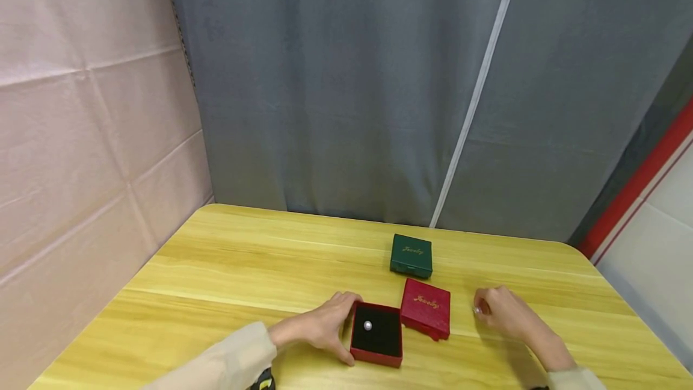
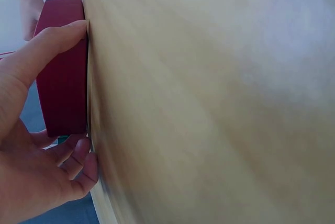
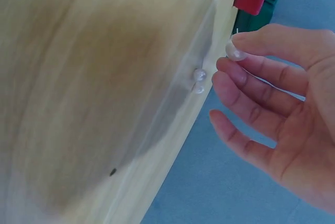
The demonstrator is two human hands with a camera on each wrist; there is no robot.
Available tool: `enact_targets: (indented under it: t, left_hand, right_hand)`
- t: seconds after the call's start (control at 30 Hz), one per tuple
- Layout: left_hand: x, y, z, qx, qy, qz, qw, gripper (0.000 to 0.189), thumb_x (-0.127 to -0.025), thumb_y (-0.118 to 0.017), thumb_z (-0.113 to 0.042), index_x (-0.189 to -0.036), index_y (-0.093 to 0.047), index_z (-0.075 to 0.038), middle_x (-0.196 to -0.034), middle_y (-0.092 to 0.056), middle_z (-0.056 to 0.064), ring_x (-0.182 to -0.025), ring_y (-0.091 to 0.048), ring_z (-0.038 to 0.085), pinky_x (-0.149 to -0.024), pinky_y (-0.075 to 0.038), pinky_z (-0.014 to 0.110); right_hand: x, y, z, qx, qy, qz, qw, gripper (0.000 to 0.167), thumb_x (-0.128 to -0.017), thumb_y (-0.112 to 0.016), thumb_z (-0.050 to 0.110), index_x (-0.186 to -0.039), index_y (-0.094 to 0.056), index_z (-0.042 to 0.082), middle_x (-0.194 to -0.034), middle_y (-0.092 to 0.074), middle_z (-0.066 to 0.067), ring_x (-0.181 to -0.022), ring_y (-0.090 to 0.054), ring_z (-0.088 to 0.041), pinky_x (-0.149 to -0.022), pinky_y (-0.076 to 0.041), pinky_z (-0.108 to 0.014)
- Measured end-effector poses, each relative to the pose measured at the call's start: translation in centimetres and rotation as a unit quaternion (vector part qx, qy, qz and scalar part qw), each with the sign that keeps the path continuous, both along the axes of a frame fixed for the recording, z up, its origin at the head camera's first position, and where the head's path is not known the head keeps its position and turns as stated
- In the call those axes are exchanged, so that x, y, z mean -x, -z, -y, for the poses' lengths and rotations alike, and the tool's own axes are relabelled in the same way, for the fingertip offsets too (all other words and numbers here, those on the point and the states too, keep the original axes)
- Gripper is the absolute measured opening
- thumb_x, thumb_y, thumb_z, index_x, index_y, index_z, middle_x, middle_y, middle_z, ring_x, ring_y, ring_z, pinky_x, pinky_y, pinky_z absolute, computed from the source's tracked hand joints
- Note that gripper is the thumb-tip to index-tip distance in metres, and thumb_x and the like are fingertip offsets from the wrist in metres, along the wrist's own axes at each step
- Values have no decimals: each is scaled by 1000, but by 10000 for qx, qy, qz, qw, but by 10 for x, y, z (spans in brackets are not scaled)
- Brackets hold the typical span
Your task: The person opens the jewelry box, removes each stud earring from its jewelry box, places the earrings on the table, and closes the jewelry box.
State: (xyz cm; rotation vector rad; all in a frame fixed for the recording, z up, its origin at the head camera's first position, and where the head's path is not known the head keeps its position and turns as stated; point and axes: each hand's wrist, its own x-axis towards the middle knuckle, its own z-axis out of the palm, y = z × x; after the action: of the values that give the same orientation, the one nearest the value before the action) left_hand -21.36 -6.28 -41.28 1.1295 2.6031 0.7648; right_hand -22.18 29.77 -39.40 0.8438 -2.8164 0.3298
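Note:
My left hand (image 1: 327, 322) grips the open red jewelry box (image 1: 376, 359) by its left side, thumb at the near corner and fingers at the far one. The box has a black lining, with a white pearl (image 1: 367, 325) on its left part. In the left wrist view, the thumb presses along the red box wall (image 2: 65, 88). To the right, my right hand (image 1: 511, 316) pinches a pearl earring (image 3: 234, 52) between thumb and index finger, its thin post pointing up. Two small shiny beads (image 3: 199, 75) lie on the table near that hand.
A red piece marked Jewelry (image 1: 426, 306), lid or shut box I cannot tell, lies against the open box's right side. Behind it sits a green jewelry box (image 1: 411, 254). Grey curtain (image 1: 352, 89) hangs behind the wooden table (image 1: 243, 257).

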Motion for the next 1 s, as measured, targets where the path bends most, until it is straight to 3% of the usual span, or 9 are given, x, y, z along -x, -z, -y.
enact_targets:
  t: [0.67,1.0]
  left_hand:
    - [0,0,-1,-26,10,-88,10000,86,-56,-83,-33,-123,-34,-9,-114,-42,-3,-99,-36,8,-87,-37,23]
    - [-1,-1,0,107,-58,-53,9999,91,-58,-82,-35,-127,-32,-5,-121,-40,2,-106,-37,10,-92,-36,27]
  right_hand:
    - [2,6,-4,37,-57,309,9995,14,-66,-64,-1,-66,-57,10,-60,-48,11,-55,-38,3,-47,-36,-19]
    - [1,7,-4,68,4,465,9989,13,-65,-66,-1,-70,-59,9,-60,-48,11,-55,-39,3,-48,-37,-19]
